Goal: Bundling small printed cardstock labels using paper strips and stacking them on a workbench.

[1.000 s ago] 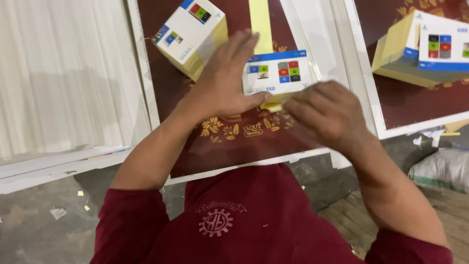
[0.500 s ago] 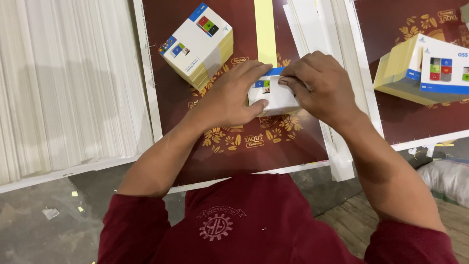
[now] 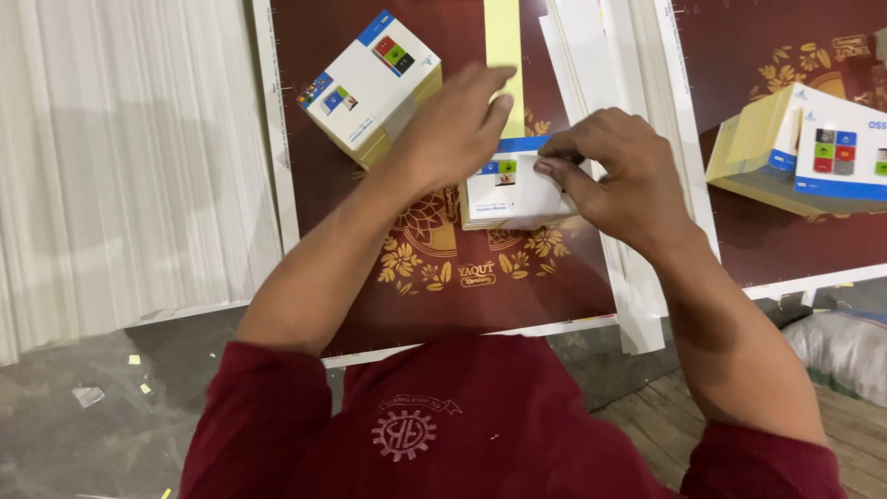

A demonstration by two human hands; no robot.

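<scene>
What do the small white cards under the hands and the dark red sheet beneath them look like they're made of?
The small white stack of cards looks like thin printed card with a fairly matte face; its layered edges show. The dark red sheet with gold floral print looks like coated paperboard, lying flat with a white cut border, though the pictures can't confirm it.

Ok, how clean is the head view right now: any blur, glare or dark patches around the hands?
Head view: lighting is even and soft; left hand is slightly motion-blurred at the fingers, right hand sharper; the small card stack shows no glare, though its print is too small to resolve; the white sheets at left look nearly washed out; only faint shadows under the hands.
</scene>
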